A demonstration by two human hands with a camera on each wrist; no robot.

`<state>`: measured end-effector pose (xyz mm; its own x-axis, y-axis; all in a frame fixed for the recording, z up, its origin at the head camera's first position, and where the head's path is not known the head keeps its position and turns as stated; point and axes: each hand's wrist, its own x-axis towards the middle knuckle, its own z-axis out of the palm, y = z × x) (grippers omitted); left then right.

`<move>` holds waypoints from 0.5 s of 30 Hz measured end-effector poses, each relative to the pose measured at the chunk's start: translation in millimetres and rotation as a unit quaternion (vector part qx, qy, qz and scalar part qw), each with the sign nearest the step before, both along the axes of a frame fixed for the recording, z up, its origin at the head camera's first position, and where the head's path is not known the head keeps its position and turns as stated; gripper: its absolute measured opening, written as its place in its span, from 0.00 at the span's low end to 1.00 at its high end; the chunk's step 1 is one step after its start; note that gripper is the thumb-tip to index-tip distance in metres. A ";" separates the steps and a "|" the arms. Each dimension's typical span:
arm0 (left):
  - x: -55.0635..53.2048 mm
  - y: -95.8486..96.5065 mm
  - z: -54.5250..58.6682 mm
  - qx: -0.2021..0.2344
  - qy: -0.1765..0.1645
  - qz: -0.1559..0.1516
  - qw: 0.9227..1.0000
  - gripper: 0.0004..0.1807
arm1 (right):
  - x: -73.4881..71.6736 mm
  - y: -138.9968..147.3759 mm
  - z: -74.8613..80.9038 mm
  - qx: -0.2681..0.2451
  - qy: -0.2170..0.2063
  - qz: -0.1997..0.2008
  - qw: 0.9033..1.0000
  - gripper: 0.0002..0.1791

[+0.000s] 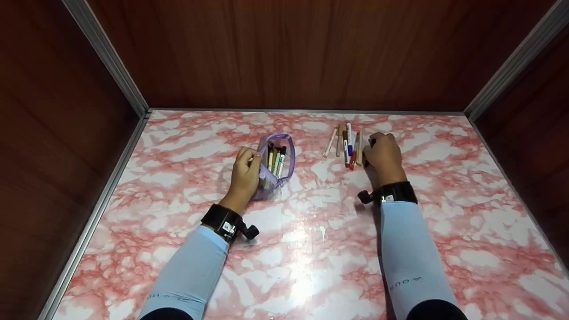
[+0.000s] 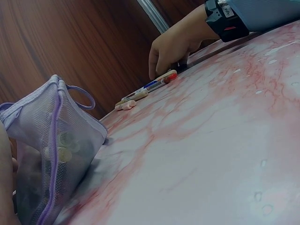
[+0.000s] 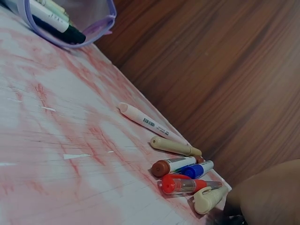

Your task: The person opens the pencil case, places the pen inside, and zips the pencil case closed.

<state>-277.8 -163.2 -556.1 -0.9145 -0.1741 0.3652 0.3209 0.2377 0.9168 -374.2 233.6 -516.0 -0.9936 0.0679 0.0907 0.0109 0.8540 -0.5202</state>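
A purple mesh zip pouch (image 1: 292, 165) stands open-topped left of centre, several pens and markers (image 1: 278, 162) inside it. My left hand (image 1: 245, 174) pinches the pouch's left rim between thumb and fingers. Right of it on the table lies a loose row of pens: a pink marker (image 3: 145, 123), a tan one (image 3: 173, 146), a brown-capped marker (image 3: 171, 165), a blue-capped marker (image 3: 199, 169), a red pen (image 3: 187, 184) and a cream pen (image 3: 208, 199). Beside the row, my right hand (image 1: 386, 155) grips a black pen (image 1: 366, 163), mostly hidden by the fingers.
The table (image 1: 311, 249) has a red-and-white marbled top. Dark wood panels (image 1: 284, 53) with metal edging enclose it at the back and both sides. A gap of tabletop separates the pouch from the loose pens.
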 end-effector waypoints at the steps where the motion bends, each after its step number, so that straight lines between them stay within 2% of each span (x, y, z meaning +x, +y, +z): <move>1: -0.2 0.2 -0.1 0.000 0.000 0.000 1.000 0.10 | 0.5 0.4 0.2 -0.001 0.003 0.002 1.000 0.25; 4: -1.2 0.1 -0.5 -0.002 0.004 0.000 1.000 0.10 | 1.4 1.4 0.9 -0.001 0.011 0.007 1.000 0.20; 8: -1.3 -0.6 -0.3 -0.003 0.012 -0.004 1.000 0.10 | 1.4 1.5 2.8 -0.010 0.002 -0.001 1.000 0.18; 14: -1.1 -1.1 -2.1 -0.003 0.025 -0.006 1.000 0.10 | 0.8 0.9 6.5 -0.051 -0.018 -0.021 0.998 0.26; 15: -5.9 -3.3 -9.2 0.003 0.036 -0.010 0.999 0.11 | 0.5 0.8 6.9 -0.065 -0.016 -0.023 0.998 0.28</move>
